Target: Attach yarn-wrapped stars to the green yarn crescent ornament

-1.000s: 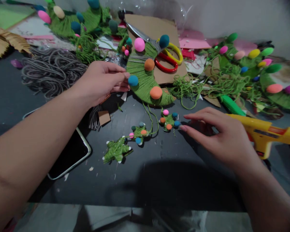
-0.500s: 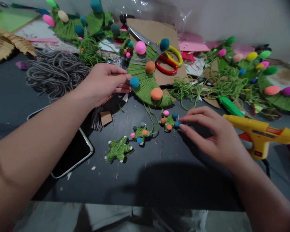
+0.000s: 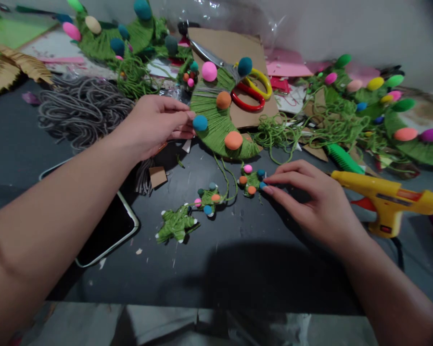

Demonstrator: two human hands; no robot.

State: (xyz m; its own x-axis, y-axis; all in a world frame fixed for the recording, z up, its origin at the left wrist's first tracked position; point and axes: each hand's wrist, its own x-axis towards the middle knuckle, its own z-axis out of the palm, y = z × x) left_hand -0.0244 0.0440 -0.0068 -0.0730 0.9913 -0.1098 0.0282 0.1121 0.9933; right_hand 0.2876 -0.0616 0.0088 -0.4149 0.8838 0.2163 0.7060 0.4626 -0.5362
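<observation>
A green yarn-wrapped crescent with pink, blue and orange balls lies partly on cardboard. My left hand is closed at its left edge, thumb and fingers beside the blue ball; the far fingertips are partly hidden. Below, my right hand pinches the blue ball on the right point of a small green yarn star. Another small star with colored balls lies to the left, with green yarn running up toward the crescent. Touching or close beside it is a larger star with white tips.
A yellow glue gun lies at the right, with a green comb-like piece behind it. Scissors rest on cardboard. Grey cord and a phone are at the left. Green yarn scraps lie behind.
My right thumb and fingers have shifted slightly left and closed on the small star's blue ball. My left hand and the crescent stay in place.
</observation>
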